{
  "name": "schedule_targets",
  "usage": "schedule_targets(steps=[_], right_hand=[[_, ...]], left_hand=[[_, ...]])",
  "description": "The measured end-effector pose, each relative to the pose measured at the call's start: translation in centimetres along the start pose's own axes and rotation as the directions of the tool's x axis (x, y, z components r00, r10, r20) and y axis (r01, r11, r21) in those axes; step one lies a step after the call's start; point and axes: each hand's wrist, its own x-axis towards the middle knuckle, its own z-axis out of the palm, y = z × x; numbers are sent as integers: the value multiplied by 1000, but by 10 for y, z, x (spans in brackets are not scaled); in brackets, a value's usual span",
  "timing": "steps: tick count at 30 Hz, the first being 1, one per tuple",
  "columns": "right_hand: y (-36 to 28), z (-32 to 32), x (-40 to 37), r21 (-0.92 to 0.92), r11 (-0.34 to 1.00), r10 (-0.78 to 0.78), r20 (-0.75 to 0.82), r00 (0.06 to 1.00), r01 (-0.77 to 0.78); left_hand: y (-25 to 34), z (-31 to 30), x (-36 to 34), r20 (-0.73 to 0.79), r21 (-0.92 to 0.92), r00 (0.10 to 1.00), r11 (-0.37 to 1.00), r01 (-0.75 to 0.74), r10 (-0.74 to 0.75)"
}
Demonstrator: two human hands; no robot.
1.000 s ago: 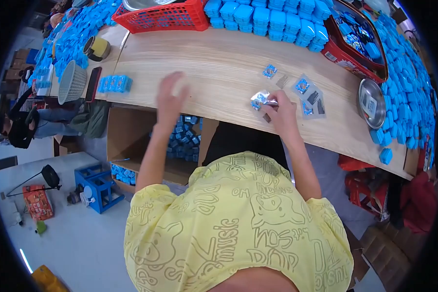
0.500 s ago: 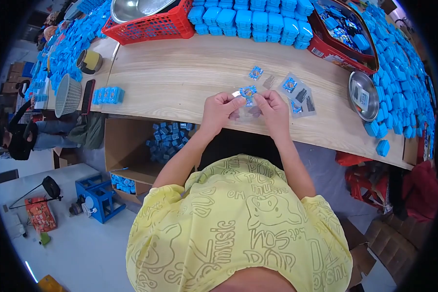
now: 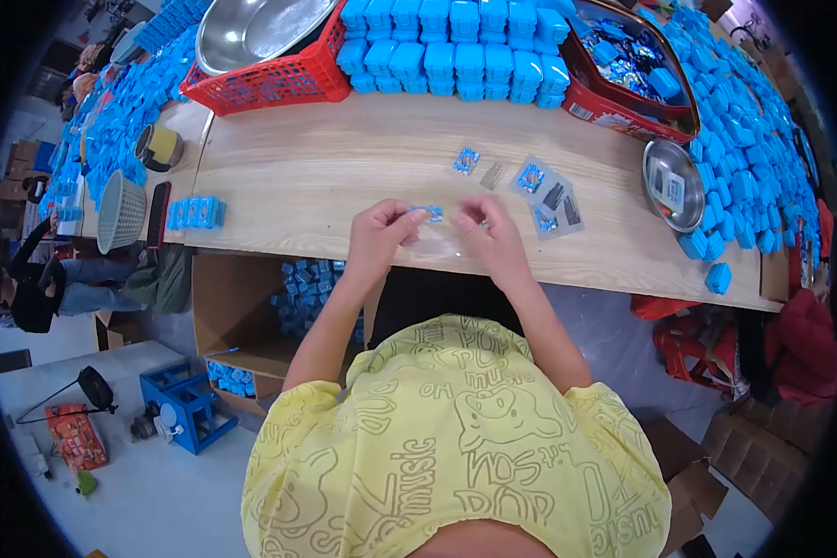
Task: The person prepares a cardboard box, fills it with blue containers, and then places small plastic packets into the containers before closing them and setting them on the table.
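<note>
My left hand is closed over the table's front part, pinching a small blue-printed clear sticker between thumb and fingers. Just to its right, apart from it, is my right hand, its fingers curled in and slightly blurred. Whether it holds anything is hidden. Under and between the hands a patch of clear film shows faintly. Beyond my right hand lie clear printed sheets, overlapping, with blue pictures and dark text. A smaller clear sheet lies farther back.
Stacked blue boxes line the back, beside a red basket with a metal bowl. A red tin and a steel dish stand right, before heaped blue boxes. A cardboard carton is below the table.
My hands have moved apart and a little left in view; the sticker stays with my left hand. My right hand has come away from it. The whole view has shifted slightly.
</note>
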Motion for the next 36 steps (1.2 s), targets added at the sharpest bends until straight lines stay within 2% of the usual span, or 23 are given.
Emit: schedule_targets(steps=[1, 4, 9, 12, 14, 18, 21, 26, 29, 30, 32, 33, 36], right_hand=[[0, 2, 0, -1, 1000, -11, -4, 1000, 11], [-1, 4, 2, 212, 941, 246, 105, 964, -263], [-5, 1, -2, 188, 943, 253, 132, 959, -274], [-9, -1, 3, 381, 875, 251, 172, 953, -299], [-14, -1, 4, 403, 861, 251, 192, 949, -310], [-18, -2, 7, 449, 834, 242, 225, 944, -321], [-18, -3, 7, 445, 833, 242, 242, 940, -329], [-18, -4, 6, 299, 885, 295, 232, 927, -357], [-16, -6, 6, 216, 902, 322, 243, 915, -375], [-13, -5, 6, 273, 894, 293, 245, 924, -356], [-9, -4, 6, 383, 868, 235, 243, 941, -315], [-9, -5, 6, 383, 868, 236, 243, 941, -317], [-12, -6, 7, 448, 833, 219, 271, 937, -324]], left_hand=[[2, 4, 0, 44, -39, 999, 999, -7, 8], [-4, 13, 4, 20, -139, 999, 990, -26, 29], [-8, 11, 6, -14, -242, 999, 970, 26, -30], [-4, 6, 9, 27, -276, 995, 956, 96, -92], [-1, 5, 7, 43, -292, 992, 948, 128, -121], [0, 8, 7, 43, -227, 997, 971, 73, -65], [-4, 9, 7, -21, -57, 997, 996, -73, 72], [-2, 8, 6, -3, 12, 992, 992, -124, 124], [-2, 3, 10, 25, -164, 999, 986, -18, 23], [-4, 2, 12, 25, -164, 999, 986, -17, 22], [-10, -2, 16, 98, -358, 992, 927, 108, -77], [-13, -4, 18, 141, -447, 983, 878, 172, -120], [-19, -11, 20, 194, -488, 973, 848, 205, -124]])
